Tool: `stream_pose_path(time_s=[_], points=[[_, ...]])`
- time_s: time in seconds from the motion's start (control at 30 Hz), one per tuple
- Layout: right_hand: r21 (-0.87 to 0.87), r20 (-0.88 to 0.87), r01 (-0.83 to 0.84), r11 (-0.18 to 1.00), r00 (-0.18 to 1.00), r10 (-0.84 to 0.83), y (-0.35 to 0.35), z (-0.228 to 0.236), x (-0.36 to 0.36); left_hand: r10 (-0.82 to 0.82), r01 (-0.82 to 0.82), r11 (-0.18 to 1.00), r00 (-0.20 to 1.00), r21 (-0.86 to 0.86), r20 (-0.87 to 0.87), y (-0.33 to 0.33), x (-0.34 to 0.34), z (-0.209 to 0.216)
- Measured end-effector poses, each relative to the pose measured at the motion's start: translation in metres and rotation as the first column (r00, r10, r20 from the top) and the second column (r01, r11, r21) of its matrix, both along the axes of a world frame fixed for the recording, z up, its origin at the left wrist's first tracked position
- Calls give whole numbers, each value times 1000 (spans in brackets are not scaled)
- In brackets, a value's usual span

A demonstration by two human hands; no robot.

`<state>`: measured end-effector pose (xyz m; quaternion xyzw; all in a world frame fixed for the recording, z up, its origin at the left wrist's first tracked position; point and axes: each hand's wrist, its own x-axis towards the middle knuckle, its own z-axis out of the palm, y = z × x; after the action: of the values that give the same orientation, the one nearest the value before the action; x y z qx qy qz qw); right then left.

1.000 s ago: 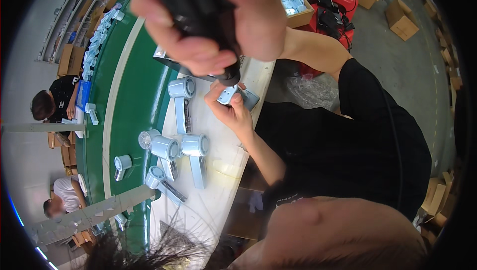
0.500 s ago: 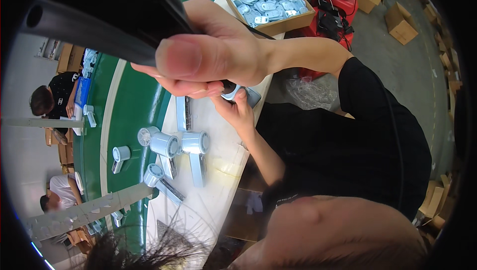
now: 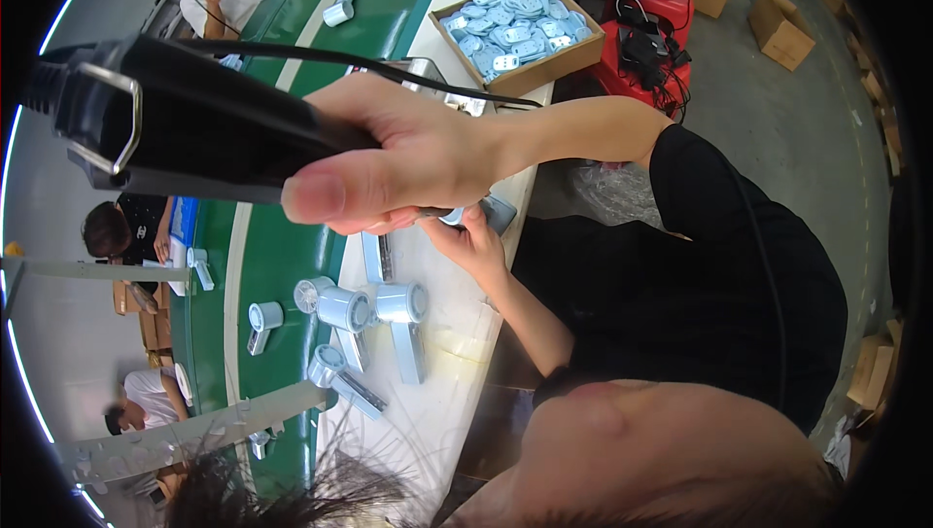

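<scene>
Detail is vanishing behind your right hand (image 3: 418, 154), which is covering the working end of the black power driver (image 3: 214, 124); whether its tip is touching the pale-blue part (image 3: 501, 214) cannot be told. Most of that part is hiding too, leaving only a small portion showing by the edge of the white table (image 3: 457, 343). Dark hair (image 3: 224, 479) is obscuring the table's lower end.

Your right hand is closing around the driver, its thumb lying along the casing. Your left hand (image 3: 471, 246) is curling partly shut around the pale-blue part, thumb on top, though its other fingers are mostly disappearing behind the right.

A second ago, the part's holed face was showing under the driver's tip; now your right hand is blocking it, and the driver's metal loop (image 3: 126, 124) is coming into sight. The box of pale-blue pieces (image 3: 569, 56), mostly hidden then, is now standing in full view.
</scene>
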<state>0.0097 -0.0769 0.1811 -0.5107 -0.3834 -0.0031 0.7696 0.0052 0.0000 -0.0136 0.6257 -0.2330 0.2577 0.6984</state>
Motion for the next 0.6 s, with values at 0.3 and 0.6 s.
stream_pose_path(time_s=[0.3,0.6], points=[[9,-4,-3,1000,1000,3,-4,-2,-4,9,-7,1000,997,22,-75,2,-11,4],[178,56,-42,983,998,33,-22,-4,-1,-20,19,999,998,-33,-54,-8,-5,3]])
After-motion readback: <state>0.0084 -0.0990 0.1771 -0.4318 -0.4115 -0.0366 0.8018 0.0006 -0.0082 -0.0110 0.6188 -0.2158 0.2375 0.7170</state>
